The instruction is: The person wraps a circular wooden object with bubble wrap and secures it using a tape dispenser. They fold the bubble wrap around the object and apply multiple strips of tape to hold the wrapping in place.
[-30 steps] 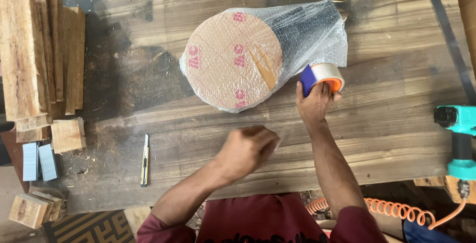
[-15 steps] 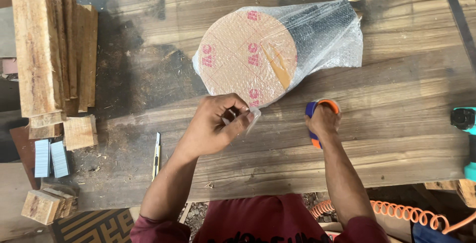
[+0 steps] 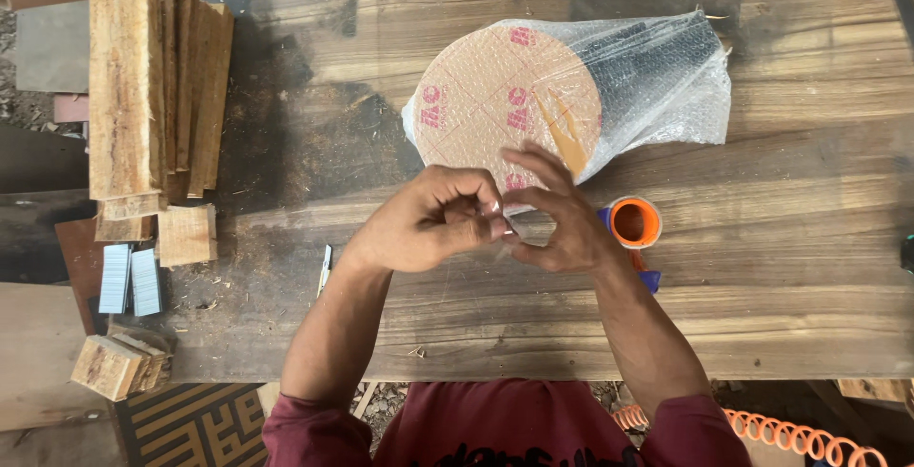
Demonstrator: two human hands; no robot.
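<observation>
Both hands meet just near of the bubble-wrapped round bundle (image 3: 571,96) on the wooden table (image 3: 809,267). The left hand (image 3: 428,224) is curled, fingertips pinching a clear strip of tape (image 3: 519,224). The right hand (image 3: 557,219), fingers loosely spread, pinches the same strip; the orange tape dispenser (image 3: 635,224) lies just right of it.

Tan round cardboard disc (image 3: 509,105) has red markings and a faint criss-cross pattern, all under clear bubble wrap (image 3: 666,77) with a dark core. Orange-and-blue tape dispenser (image 3: 635,224) on the streaky brown wooden bench (image 3: 809,267). Pale wooden planks (image 3: 152,86), light-blue staple strips (image 3: 130,279), orange coiled hose (image 3: 790,434).
</observation>
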